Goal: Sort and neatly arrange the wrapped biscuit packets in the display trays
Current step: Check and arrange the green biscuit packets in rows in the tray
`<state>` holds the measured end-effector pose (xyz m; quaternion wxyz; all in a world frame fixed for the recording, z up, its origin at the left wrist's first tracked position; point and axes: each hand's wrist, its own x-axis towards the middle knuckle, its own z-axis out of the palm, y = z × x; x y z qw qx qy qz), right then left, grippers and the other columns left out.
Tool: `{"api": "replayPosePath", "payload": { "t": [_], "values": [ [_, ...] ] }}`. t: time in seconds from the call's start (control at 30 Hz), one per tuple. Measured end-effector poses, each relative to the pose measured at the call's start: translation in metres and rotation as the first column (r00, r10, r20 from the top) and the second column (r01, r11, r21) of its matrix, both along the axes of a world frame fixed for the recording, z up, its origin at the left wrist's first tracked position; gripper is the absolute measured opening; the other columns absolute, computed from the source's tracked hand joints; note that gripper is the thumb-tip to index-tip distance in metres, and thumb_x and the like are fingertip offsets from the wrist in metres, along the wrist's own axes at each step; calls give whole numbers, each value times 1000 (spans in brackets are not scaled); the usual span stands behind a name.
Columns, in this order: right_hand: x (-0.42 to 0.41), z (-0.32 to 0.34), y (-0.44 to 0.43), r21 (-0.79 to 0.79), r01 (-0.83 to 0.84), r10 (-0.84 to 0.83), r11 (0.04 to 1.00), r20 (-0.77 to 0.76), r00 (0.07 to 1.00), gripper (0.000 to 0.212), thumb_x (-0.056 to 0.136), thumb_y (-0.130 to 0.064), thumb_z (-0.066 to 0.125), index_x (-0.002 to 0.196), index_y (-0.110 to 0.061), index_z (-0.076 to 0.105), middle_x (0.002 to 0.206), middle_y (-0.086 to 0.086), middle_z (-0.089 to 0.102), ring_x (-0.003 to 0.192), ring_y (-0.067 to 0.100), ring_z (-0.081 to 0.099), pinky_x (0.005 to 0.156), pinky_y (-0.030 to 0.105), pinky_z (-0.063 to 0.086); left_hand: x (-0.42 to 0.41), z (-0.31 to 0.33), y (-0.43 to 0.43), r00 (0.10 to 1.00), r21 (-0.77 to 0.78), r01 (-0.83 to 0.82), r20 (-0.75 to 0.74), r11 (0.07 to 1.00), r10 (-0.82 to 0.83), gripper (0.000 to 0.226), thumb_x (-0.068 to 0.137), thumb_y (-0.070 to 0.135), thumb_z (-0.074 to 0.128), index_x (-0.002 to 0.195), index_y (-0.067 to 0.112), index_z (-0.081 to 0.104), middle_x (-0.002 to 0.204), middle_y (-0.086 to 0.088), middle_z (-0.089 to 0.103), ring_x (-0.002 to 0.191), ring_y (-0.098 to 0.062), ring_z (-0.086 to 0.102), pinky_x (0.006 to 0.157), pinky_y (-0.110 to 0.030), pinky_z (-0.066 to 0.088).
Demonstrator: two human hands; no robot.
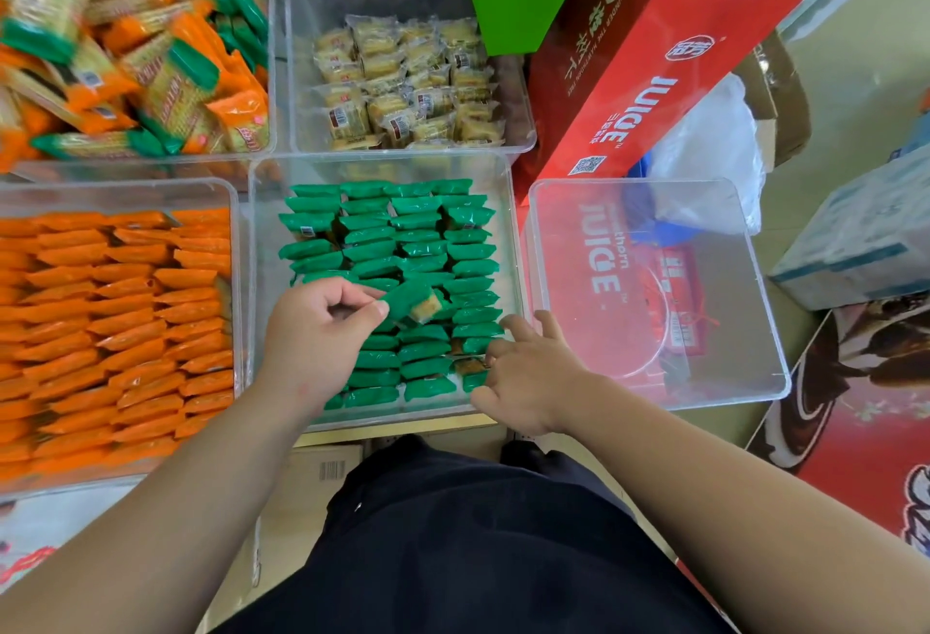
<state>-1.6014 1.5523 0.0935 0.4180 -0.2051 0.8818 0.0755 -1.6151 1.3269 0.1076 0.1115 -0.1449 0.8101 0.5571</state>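
Your left hand [322, 326] pinches one green packet [415, 304] by its end, thumb and fingers curled on the wrapper. It holds it just above the middle of the green tray [511, 241], a bit toward the near edge. Your right hand [528, 382] is released, fingers relaxed, and touches the rows by the near right corner of the same tray.

I judge the packet is very light, the wrapper thin and slippery, the biscuit inside brittle. So take it by the crimped end or the long sides, w/o squeezing the middle.

Containers:
- the green tray holds stacked green packs [417, 236] in approx. four columns, nearly full
- the orange tray [240, 281] at its left holds orange packs [115, 311] in neat rows
- the far left tray [273, 80] has orange & green ones mixed in a heap
- the far middle tray [297, 54] holds clear-wrapped pale biscuits [402, 85]
- a clear tray [654, 183] at right sits against a red juice carton [644, 95]
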Motion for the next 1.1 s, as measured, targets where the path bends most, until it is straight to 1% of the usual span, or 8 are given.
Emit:
{"api": "replayPosePath", "payload": {
  "t": [0.23, 0.47, 0.63, 0.73, 0.8, 0.87, 0.97, 1.1],
  "values": [
    [2, 3, -3, 9, 39, -39, 999, 2, 999, 62, 99, -51, 20, 128, -22, 67, 157, 8, 37, 154, 28, -3, 119, 63, -10, 22, 1, -4, 997, 89, -55, 53, 995, 51, 12, 88, 7, 72, 78, 14, 73, 90, 9, 73, 83, 2, 67, 78, -21, 48],
    [17, 1, 11, -128, 56, -73, 990, -135, 988, 53, 103, -51, 27, 112, -28, 74, 132, -11, 59, 153, 24, 7, 119, 63, -5, 35, -1, -8, 990, 105, -76, 124, 992, 62, 10, 88, 11, 73, 81, 17, 74, 89, 7, 74, 87, -8, 69, 87, -32, 54],
    [26, 7, 25, -289, 124, -192, 949, -221, 956, 40, 104, -46, 36, 121, -32, 70, 134, -17, 60, 151, 17, 17, 121, 52, 6, 38, 5, -1, 985, 105, -108, 147, 989, 92, 9, 90, 13, 72, 81, 15, 72, 84, 0, 73, 86, -19, 68, 89, -43, 57],
    [24, 22, 31, -588, 338, -501, 735, -134, 855, 34, 100, -42, 51, 127, -29, 67, 128, -14, 66, 135, 10, 44, 113, 40, 35, 37, 16, 7, 984, 127, -113, 150, 985, 93, 10, 91, 10, 70, 81, 12, 70, 84, -6, 71, 82, -18, 67, 85, -38, 57],
    [20, 44, 28, -723, 538, -682, 434, 126, 720, 41, 97, -39, 62, 136, -28, 60, 120, -14, 68, 112, 3, 59, 99, 29, 49, 36, 27, 16, 990, 157, -66, 132, 985, 46, 12, 91, 8, 69, 80, 12, 69, 81, -10, 68, 77, -16, 63, 80, -35, 54],
    [17, 64, 24, -756, 633, -703, 169, 358, 614, 41, 93, -31, 69, 133, -27, 61, 104, -11, 71, 91, 10, 66, 84, 27, 56, 35, 40, 26, 994, 190, -8, 110, 982, -13, 11, 92, 6, 66, 82, 9, 68, 78, -10, 67, 74, -15, 61, 76, -31, 53],
    [11, 89, 19, -787, 617, -694, -2, 446, 565, 11, 94, -15, 69, 103, -14, 73, 74, -7, 71, 66, 8, 63, 62, 18, 49, 30, 62, 44, 998, 243, 32, 42, 970, -43, 9, 94, 5, 64, 86, 6, 68, 76, -6, 67, 71, -9, 62, 69, -19, 54],
    [6, 105, 23, -829, 550, -719, -100, 442, 537, 10, 95, -11, 65, 91, -11, 74, 66, -8, 69, 59, 2, 60, 56, 14, 45, 25, 84, 56, 998, 273, 54, -49, 961, -43, 11, 86, 6, 73, 90, 16, 69, 86, -3, 71, 80, -9, 67, 76, -21, 57]
  ]
}}
